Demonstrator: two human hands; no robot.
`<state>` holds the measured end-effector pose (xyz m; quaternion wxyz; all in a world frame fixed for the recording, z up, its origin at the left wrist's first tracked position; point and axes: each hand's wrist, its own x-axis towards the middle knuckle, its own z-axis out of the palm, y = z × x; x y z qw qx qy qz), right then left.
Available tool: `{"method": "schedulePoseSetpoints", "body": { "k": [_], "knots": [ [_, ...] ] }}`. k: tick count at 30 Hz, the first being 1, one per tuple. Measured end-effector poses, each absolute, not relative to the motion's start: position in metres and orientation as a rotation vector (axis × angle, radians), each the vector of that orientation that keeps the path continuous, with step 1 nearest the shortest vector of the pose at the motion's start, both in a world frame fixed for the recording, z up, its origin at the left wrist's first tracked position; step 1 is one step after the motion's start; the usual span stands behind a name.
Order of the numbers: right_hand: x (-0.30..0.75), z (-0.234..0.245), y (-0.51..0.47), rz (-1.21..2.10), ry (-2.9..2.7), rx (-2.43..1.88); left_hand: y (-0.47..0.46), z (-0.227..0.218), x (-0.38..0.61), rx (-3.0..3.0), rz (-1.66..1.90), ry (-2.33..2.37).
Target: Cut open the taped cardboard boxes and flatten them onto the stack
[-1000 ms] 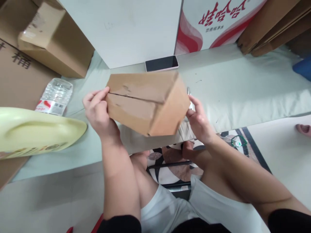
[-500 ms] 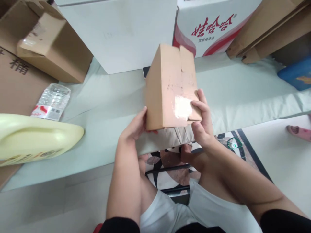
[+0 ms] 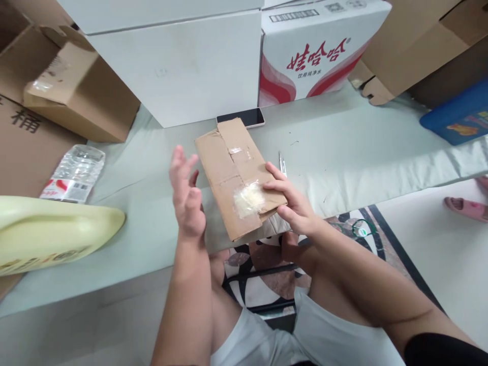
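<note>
From my station I see the carton (image 3: pixel 231 175) at the centre, over the bench (image 3: pixel 324 140). My right hand (image 3: pixel 293 203) grasps its corner at 4 o'clock; my left hand (image 3: pixel 186 198), released, fingers spread, is just beside it at 9. A phone (image 3: pixel 253 118) lies at 12 o'clock, a slim metal tool (image 3: pixel 282 163) at 2.

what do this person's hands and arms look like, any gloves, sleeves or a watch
Both the left hand and the right hand are bare, with no gloves, and no watch or bracelet shows on either wrist. The forearms are uncovered. A plain black sleeve shows above the right elbow, with no visible marking. No sleeve can be made out clearly on the left arm.
</note>
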<state>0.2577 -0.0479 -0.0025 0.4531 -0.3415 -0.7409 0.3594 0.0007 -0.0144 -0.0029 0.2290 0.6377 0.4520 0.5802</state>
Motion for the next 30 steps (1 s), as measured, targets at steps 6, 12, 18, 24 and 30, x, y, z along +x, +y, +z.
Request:
{"method": "schedulePoseSetpoints", "body": {
  "k": [6,12,18,24,30],
  "knots": [
    [0.273,-0.013,-0.035,0.815,-1.618,-1.204,-0.019,0.002,0.016,1.914,1.434,1.269],
    [0.28,-0.029,-0.016,0.411,-1.899,-1.852,-0.02,0.003,0.016,1.907,1.435,1.3],
    [0.291,-0.022,-0.012,0.7,-1.674,-1.757,-0.019,0.0,0.019,1.897,1.469,1.265],
    [0.306,0.015,-0.036,0.918,-1.244,-0.95,-0.02,0.001,0.02,1.914,1.422,1.317],
    [0.273,0.048,-0.064,0.825,-1.304,-0.66,-0.017,-0.003,0.022,1.914,1.474,1.312]
  ]
}}
